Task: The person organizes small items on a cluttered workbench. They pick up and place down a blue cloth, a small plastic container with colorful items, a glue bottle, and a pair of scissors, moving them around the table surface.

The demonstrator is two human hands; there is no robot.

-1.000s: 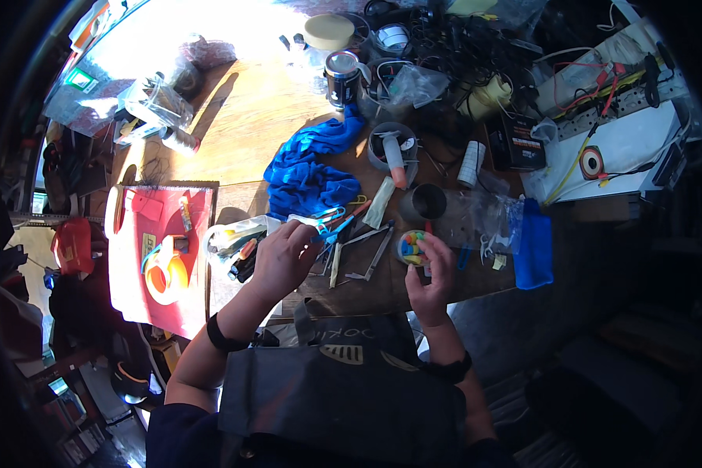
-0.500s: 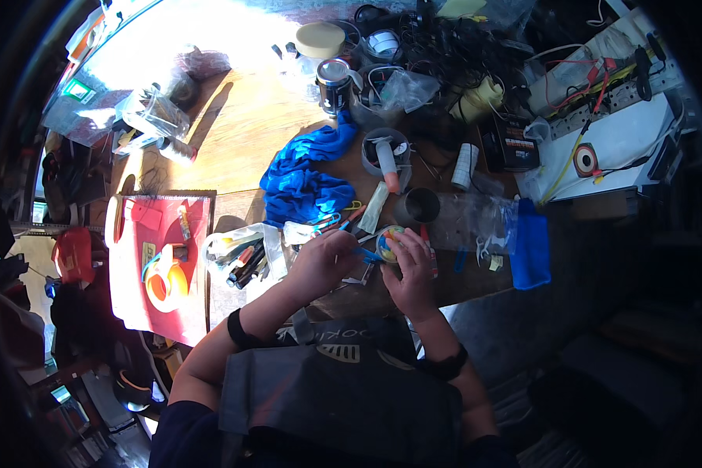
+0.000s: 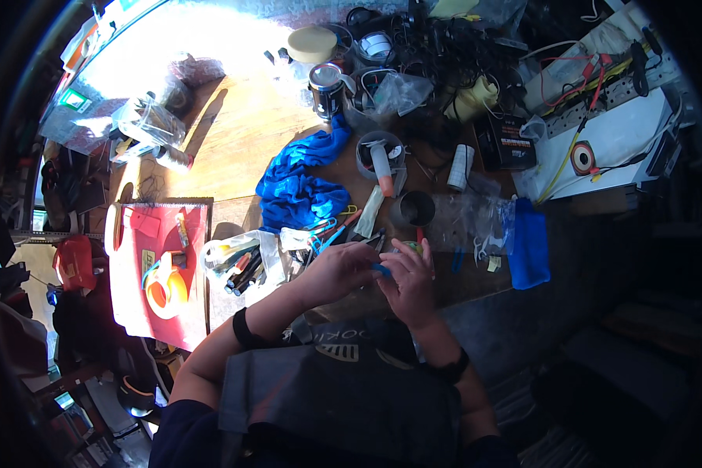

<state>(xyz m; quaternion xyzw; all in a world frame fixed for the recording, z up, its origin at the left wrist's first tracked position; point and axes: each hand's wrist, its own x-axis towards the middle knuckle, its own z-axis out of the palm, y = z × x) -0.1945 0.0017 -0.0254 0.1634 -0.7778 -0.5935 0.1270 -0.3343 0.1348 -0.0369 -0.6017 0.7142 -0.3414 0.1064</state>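
Observation:
My left hand and my right hand meet over the near edge of the wooden table. Closed around a small round multicoloured thing, my right hand covers most of it. Between the two hands a small blue piece shows, pinched by my left fingers; its kind is hard to make out. Just beyond my hands lie blue-handled pliers or scissors and a pale strip. A dark open cup stands beyond my right hand.
A crumpled blue cloth lies farther off. To the left are a clear bag of pens and a red folder bearing an orange tape roll. Tangled black cables fill the back right, near a blue pouch.
My fingers have closed over the round thing, which now shows less. My left hand has moved slightly right, and the view has shifted a little.

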